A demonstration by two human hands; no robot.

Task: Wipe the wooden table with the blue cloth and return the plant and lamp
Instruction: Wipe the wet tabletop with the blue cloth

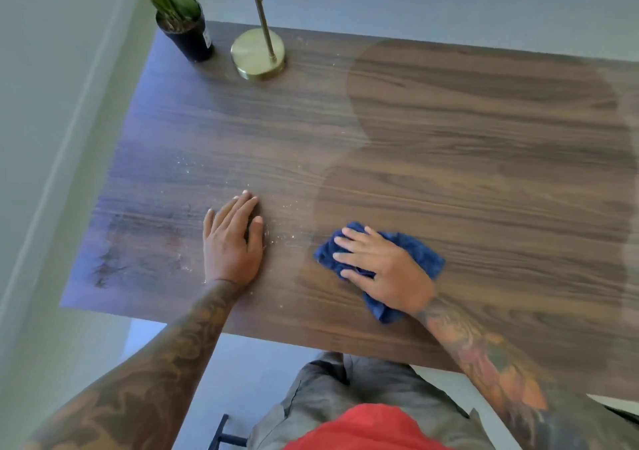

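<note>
The dark wooden table (449, 145) fills the view. My right hand (383, 270) presses flat on the crumpled blue cloth (420, 251) near the table's front edge. My left hand (231, 242) rests flat on the wood to the left of it, fingers straight. White crumbs and dust lie scattered around my left hand. The right part of the table looks darker and wiped. A green plant in a black pot (188, 35) and a brass lamp with a round base (258, 54) stand together at the far left corner.
A pale wall (52, 121) runs along the table's left side and behind it. My grey trousers and red shirt (366, 425) show below the front edge. A dark frame part (221, 432) stands on the floor at the bottom.
</note>
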